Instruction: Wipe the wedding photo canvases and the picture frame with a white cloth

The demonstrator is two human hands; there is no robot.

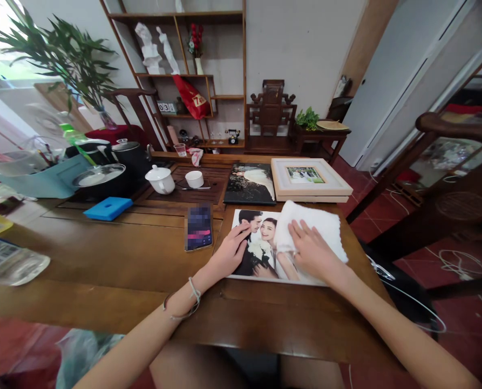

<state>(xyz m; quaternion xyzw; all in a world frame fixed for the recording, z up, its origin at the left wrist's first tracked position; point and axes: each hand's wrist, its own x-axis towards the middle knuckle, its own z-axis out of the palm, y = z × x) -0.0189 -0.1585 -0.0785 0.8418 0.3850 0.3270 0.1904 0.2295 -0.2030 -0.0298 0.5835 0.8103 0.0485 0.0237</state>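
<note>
A large wedding photo print (260, 251) lies flat on the wooden table, close to its right end. My left hand (230, 251) rests on the left part of the print, its fingers stretched out. Under my right hand (316, 254) is a folded white cloth (325, 221), which covers the upper right of the print. The fingers of that hand lie flat and slightly apart on the cloth, pressing it down. A phone (199, 227) with a lit, blurred screen lies left of the print.
Behind the print are a dark photo panel (244, 185) and a light picture frame (325, 186). Farther left stand a lidded white bowl (161, 181), a small white cup (194, 179), a blue block (108, 209) and a black pan (99, 181). A wooden chair (411, 216) stands at right.
</note>
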